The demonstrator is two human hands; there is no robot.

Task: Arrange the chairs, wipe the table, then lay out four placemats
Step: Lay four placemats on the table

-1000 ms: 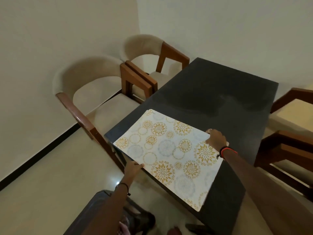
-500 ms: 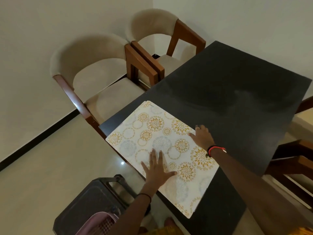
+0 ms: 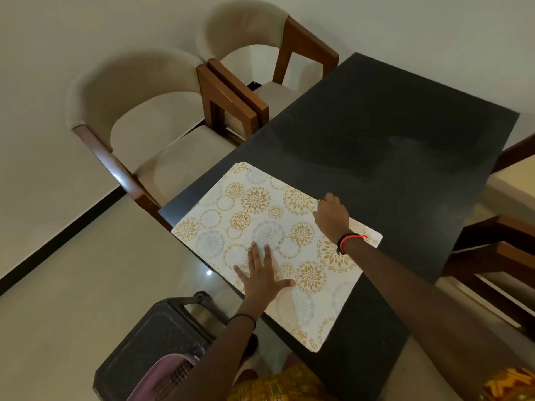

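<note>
1. The left hand (image 3: pixel 262 273), which had held the near edge a second earlier, lay flat with fingers spread, pinning the placemats (image 3: pixel 260 227).
2. The mats sat on the table (image 3: pixel 390 134) corner, overhanging its near edge; laying out had probably only just begun.
3. The right hand (image 3: pixel 331 215) was curled at their far edge; whether it pinched one was unclear.

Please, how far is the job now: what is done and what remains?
Likely done: two beige cushioned chairs with brown wooden frames stand drawn up to the black rectangular table, whose top shows faint wipe smears. In hand: the left hand presses flat on a white placemat patterned with gold and grey circles, overhanging the near corner; the right hand grips its far edge. Left: no mat is laid straight yet.
</note>
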